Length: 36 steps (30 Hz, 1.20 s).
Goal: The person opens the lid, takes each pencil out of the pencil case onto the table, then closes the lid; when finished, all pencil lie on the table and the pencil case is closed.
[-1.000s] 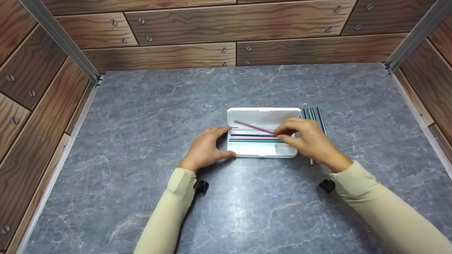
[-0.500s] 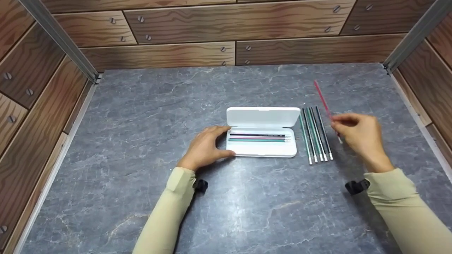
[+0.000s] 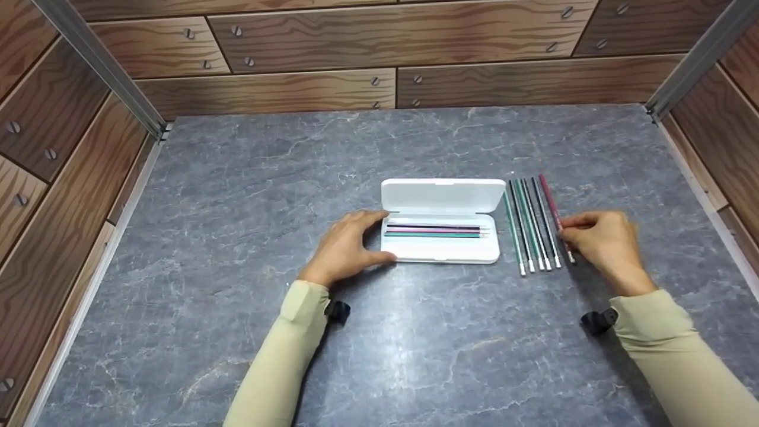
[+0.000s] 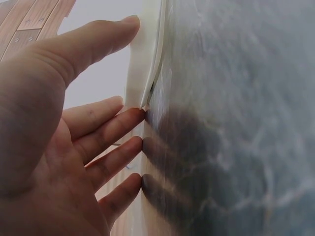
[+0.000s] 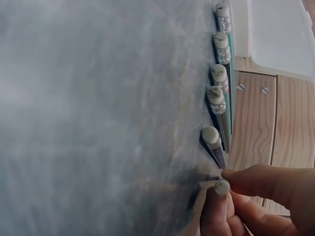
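Pencils [image 3: 433,231] inside case [image 3: 439,251], pencil row [image 3: 529,225] on its right

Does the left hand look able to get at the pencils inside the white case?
Probably yes: the left hand sits at the left end of the white case, the lid stands open, and nothing visible covers the pencils inside. The right hand is off to the side, pinching the red pencil.

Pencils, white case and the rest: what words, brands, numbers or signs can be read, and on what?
No text can be read in any view.
White case, open lid included: no lettering visible.
Red pencil in the right hand: any print is too small or blurred to read.
Pencils in the case and pencils in the row beside it: the same.
Wall panels: wood grain and screws, no lettering.
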Tool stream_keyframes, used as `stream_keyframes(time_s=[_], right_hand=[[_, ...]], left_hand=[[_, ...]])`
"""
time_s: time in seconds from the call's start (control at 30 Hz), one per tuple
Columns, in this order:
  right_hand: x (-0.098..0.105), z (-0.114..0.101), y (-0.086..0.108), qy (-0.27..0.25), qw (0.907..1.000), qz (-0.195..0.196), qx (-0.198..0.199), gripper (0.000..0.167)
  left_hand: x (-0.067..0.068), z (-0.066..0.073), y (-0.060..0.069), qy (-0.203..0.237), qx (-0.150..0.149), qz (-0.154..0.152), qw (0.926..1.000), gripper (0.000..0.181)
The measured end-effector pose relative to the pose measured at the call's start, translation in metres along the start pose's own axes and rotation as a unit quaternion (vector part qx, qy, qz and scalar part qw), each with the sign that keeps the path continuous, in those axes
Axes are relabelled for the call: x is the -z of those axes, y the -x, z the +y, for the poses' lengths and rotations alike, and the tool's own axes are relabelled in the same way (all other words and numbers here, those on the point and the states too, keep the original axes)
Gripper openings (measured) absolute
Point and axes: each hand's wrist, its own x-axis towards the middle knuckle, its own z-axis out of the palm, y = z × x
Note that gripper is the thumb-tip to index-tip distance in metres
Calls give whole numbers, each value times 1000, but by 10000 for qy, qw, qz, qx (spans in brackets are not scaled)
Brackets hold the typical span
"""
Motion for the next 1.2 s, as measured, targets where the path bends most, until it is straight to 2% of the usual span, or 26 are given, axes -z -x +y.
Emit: stream_keyframes(time_s=[0.13,0.33,0.43,0.53,0.7,0.8,0.93,1.03,1.2], right_hand=[[-1,-1,1,-143,9997,-184,-3,30],[-2,-3,1,-236,9994,-234,-11,30],[-3,-2,0,-274,9993,-266,-20,30],[-3,-2,0,-282,9992,-287,-31,31],[-1,-5,-1,-43,10000,-6,32,31],[-1,-11,-1,280,9985,418,211,28],[-5,-27,1,276,9944,805,633,25],[-11,-42,4,-26,9917,822,984,25],[-23,-67,10,-427,9852,660,1525,21]], left_hand=[[1,1,0,-4,3,7,10000,89],[1,0,0,51,-61,35,10000,88],[-5,-9,-2,18,-147,139,9998,88],[-5,-9,-2,21,-148,145,9998,88],[1,-1,1,53,-59,36,10000,88],[0,-2,1,44,-93,48,9999,88],[-2,-6,-1,33,-186,126,9997,87],[-5,-9,-2,-11,-251,168,9995,88],[-3,-6,-1,-14,-188,92,9998,88]])
